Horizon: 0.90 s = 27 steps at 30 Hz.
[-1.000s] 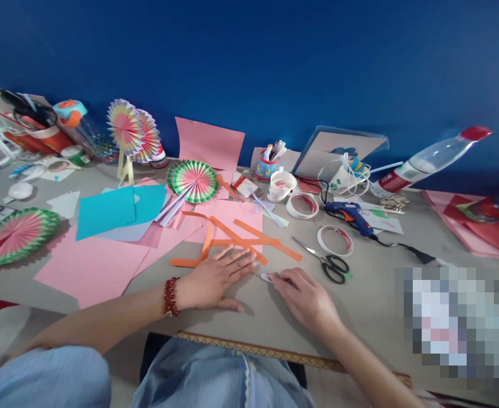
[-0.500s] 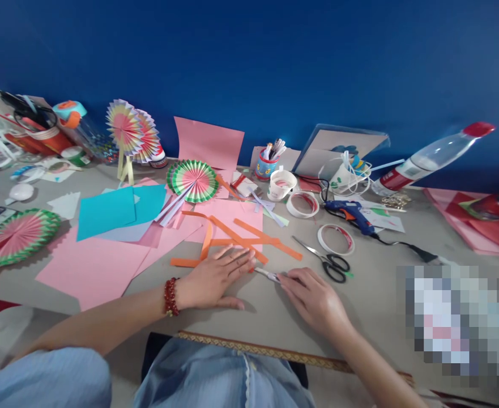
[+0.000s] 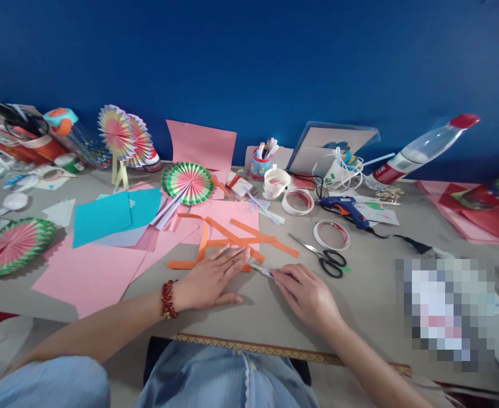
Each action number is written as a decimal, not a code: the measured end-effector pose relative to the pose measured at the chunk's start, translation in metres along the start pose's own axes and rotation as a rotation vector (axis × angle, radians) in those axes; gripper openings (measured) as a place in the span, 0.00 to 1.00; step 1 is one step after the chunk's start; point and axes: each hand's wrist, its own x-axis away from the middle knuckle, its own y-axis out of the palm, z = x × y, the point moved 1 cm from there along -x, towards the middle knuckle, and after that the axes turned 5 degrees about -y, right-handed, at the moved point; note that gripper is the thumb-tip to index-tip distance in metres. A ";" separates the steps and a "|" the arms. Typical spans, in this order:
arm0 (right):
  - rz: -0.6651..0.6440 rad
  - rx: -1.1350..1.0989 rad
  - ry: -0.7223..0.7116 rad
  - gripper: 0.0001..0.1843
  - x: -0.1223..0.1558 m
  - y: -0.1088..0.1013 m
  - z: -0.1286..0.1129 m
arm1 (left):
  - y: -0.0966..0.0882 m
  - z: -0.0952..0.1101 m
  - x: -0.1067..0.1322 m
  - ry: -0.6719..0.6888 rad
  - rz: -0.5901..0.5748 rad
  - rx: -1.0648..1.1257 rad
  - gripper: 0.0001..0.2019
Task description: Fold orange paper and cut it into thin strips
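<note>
My left hand [image 3: 213,277] lies flat, fingers stretched, palm down over an orange paper strip [image 3: 246,268] whose end shows beyond the fingers. In my right hand [image 3: 311,294] is a slim white craft knife [image 3: 263,271], gripped low against the table. Its tip points left and touches or nearly touches that strip's end; which of the two I cannot tell. Other orange strips [image 3: 227,231] lie crossed just beyond my left fingers. To the right of my right hand are black-handled scissors [image 3: 332,263], lying slightly open.
Pink sheets [image 3: 88,272] and turquoise paper [image 3: 102,218] spread to the left. Pleated paper fans [image 3: 188,184] lie and stand around. Tape rolls [image 3: 331,235], a blue glue gun [image 3: 351,212], a pen cup [image 3: 261,167] and a tilted bottle [image 3: 423,150] sit behind and to the right.
The whole view has shifted slightly. Both hands and the knife stay in nearly the same place on the table.
</note>
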 end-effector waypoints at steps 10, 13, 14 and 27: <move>-0.026 0.027 -0.033 0.14 -0.009 0.003 -0.011 | 0.003 -0.001 0.000 -0.002 -0.013 0.000 0.48; -0.039 0.047 -0.039 0.14 -0.013 0.005 -0.015 | 0.003 -0.002 -0.001 0.002 -0.013 0.005 0.48; -0.042 0.052 -0.038 0.14 -0.014 0.005 -0.015 | 0.001 -0.003 -0.001 0.009 -0.011 0.009 0.48; -0.063 0.062 -0.048 0.14 -0.018 0.006 -0.015 | -0.012 -0.008 0.025 0.127 -0.089 -0.059 0.50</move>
